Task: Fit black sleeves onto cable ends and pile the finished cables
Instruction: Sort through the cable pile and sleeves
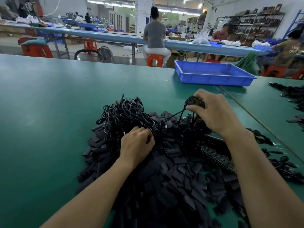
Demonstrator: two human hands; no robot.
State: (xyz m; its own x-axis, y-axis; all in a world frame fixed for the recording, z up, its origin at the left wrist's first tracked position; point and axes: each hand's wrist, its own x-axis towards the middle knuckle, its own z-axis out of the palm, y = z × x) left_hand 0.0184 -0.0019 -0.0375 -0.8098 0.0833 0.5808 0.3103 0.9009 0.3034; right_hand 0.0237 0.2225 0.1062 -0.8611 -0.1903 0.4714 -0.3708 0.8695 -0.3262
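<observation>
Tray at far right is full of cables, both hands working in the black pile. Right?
No. In the head view the tray is empty. It does sit far right, and the left hand and right hand both work in the black pile.

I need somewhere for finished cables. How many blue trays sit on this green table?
1. The blue tray stands at the far edge of the green table, beyond the right hand. None seems hidden.
</observation>
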